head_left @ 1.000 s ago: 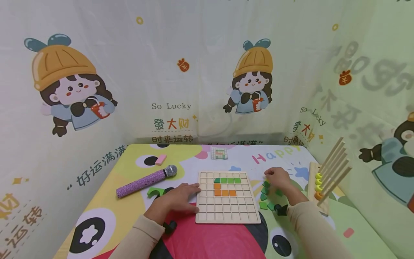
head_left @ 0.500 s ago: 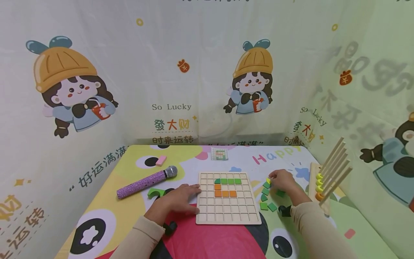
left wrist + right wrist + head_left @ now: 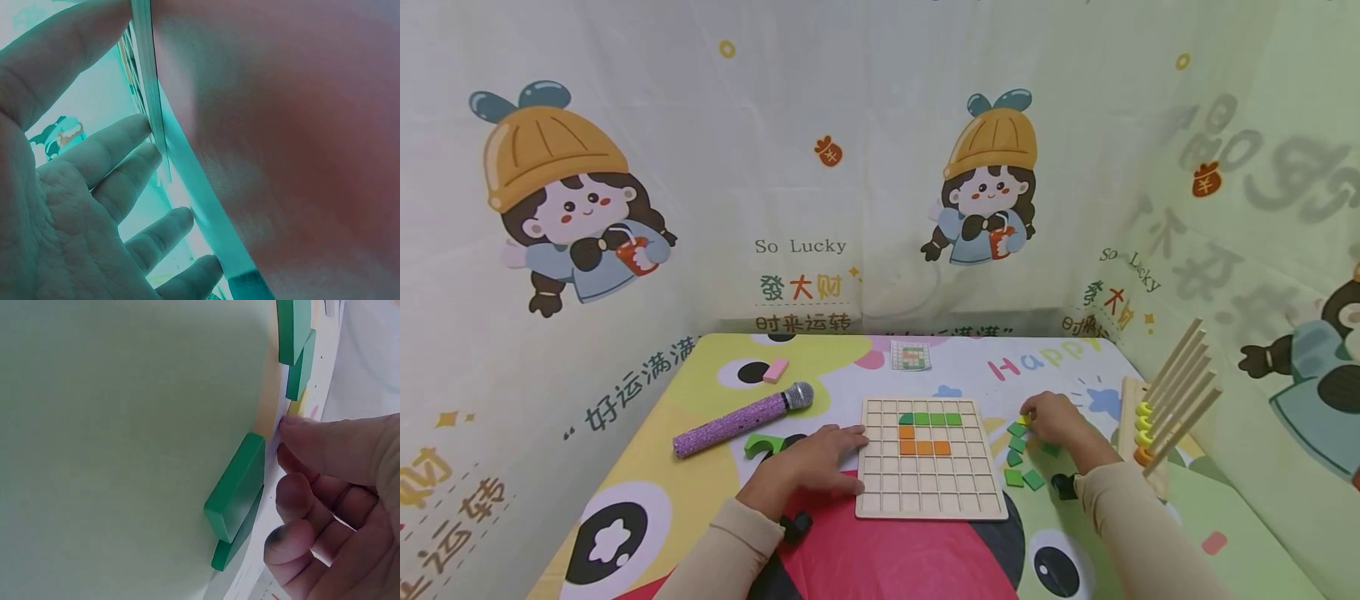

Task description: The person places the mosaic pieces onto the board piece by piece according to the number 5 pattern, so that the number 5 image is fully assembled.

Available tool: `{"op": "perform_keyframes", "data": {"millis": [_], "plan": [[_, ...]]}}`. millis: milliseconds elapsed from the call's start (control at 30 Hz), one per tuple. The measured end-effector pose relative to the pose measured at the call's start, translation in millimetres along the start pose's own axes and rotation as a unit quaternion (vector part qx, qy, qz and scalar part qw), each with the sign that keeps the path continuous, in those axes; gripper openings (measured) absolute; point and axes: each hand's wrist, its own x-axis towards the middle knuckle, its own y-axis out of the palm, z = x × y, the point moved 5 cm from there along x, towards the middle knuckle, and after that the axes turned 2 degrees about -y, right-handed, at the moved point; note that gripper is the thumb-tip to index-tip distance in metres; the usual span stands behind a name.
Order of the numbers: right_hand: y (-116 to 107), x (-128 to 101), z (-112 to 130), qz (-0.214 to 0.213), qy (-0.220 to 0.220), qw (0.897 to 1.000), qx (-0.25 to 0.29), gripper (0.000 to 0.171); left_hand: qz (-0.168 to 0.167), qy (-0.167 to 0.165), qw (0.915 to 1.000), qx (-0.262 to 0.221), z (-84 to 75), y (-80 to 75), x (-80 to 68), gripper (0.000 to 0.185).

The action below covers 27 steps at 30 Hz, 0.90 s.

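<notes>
We see one pale wooden grid board low in the centre of the head view, lying flat on the cartoon-print table cover; it carries seven tiles, four green in a row across its upper part and three orange below them in an L. Our left hand lies flat at the board's left edge, fingers straight and relaxed, fingertips touching the rim, gripping nothing. Our right hand sits right of the board over the loose green tiles, about six that we can count in the head view; the fingers are bent at a small yellow-green piece, but we cannot tell whether they actually pinch it. Left of the board: one purple glitter microphone, one green arch block, one pink block. One small pattern card lies above the board. One wooden rod rack with coloured rings stands at the right edge.
</notes>
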Motion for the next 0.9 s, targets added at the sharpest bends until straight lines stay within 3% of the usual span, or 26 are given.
{"op": "perform_keyframes", "data": {"millis": [400,700,900], "plan": [[-7,-7,-7,-0.024,0.011,0.999,0.027,0.022,-0.001,0.005,1.0,0.006,2.5,1.2,2.1,0.076],[-9,-15,1,-0.069,-0.006,0.996,0.057,0.012,-0.001,-0.003,1.0,0.008,5.5,2.9,5.1,0.078],[-4,-19,7,-0.063,-0.006,0.992,0.105,0.021,0.0,-0.002,1.0,0.001,3.3,1.0,2.9,0.077]]}}
